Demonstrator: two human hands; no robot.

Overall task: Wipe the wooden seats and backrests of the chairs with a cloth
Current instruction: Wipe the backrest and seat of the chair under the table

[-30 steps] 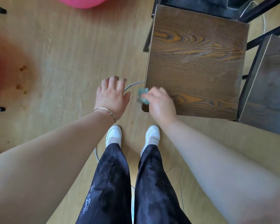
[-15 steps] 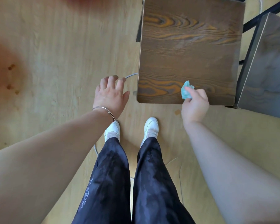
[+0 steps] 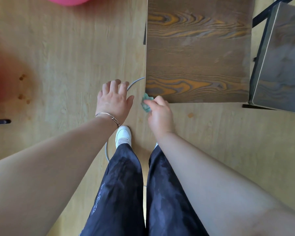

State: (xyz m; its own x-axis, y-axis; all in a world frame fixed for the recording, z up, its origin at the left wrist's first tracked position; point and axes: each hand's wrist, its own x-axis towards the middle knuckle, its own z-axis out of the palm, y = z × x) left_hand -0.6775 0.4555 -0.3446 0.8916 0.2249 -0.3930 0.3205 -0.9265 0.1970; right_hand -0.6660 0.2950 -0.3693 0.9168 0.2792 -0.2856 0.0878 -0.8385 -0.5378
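R fingers point(image 3: 152, 101) pinch cloth point(image 3: 146, 103) at seat point(image 3: 197, 53) near-left corner, mostly off edge; L hand point(image 3: 113, 101) spread, empty; risk: wad too small, w/ stroke slipping off, missing wood.

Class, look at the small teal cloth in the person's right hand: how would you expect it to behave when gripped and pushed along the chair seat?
The cloth looks crumpled into a wad in the right hand, so it is probably soft and floppy. It seems light, since a fingertip pinch holds it. On the smooth seat it would likely slide easily.
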